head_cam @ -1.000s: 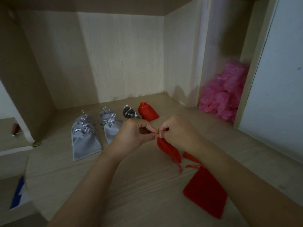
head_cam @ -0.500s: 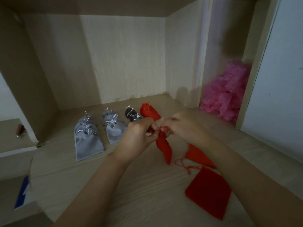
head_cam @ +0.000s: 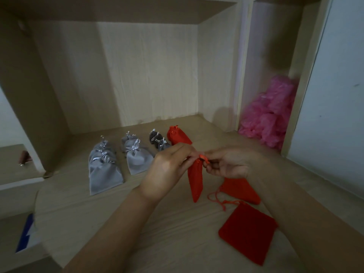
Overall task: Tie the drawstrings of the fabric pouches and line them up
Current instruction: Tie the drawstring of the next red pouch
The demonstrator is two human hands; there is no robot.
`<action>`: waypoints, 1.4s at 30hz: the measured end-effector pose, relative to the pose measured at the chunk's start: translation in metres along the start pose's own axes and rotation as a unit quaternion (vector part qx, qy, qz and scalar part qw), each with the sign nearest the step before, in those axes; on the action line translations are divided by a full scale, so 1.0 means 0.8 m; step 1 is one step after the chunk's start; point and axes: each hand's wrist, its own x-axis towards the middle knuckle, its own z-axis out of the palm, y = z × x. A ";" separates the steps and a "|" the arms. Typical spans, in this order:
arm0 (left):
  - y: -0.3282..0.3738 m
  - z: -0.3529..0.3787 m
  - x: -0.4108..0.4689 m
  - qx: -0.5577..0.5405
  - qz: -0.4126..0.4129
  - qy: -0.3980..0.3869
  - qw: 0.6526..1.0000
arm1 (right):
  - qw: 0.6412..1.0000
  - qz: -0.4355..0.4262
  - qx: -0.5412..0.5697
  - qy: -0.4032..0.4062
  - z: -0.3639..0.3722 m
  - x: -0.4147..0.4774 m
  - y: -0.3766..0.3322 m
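Both the left hand and right hand pinch the drawstring atop the hanging red pouch, probably to knot it closed.

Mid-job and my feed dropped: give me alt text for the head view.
The left hand and right hand pinch the drawstring at the neck of a red pouch hanging over the wooden desktop. Behind it lie rows of tied grey pouches and one tied red pouch; two more red pouches lie by the right forearm.
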 end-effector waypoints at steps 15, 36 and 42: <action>-0.005 -0.005 0.003 0.065 -0.091 0.124 0.986 | 0.995 -0.099 -0.033 -0.008 0.009 0.006 -0.004; 0.001 0.000 0.001 -0.085 -0.164 0.008 0.983 | 0.989 -0.145 -0.026 0.032 0.006 0.011 -0.001; 0.004 0.004 0.005 -0.352 -0.361 0.012 0.863 | 0.968 -0.238 -0.076 0.041 0.012 0.018 0.007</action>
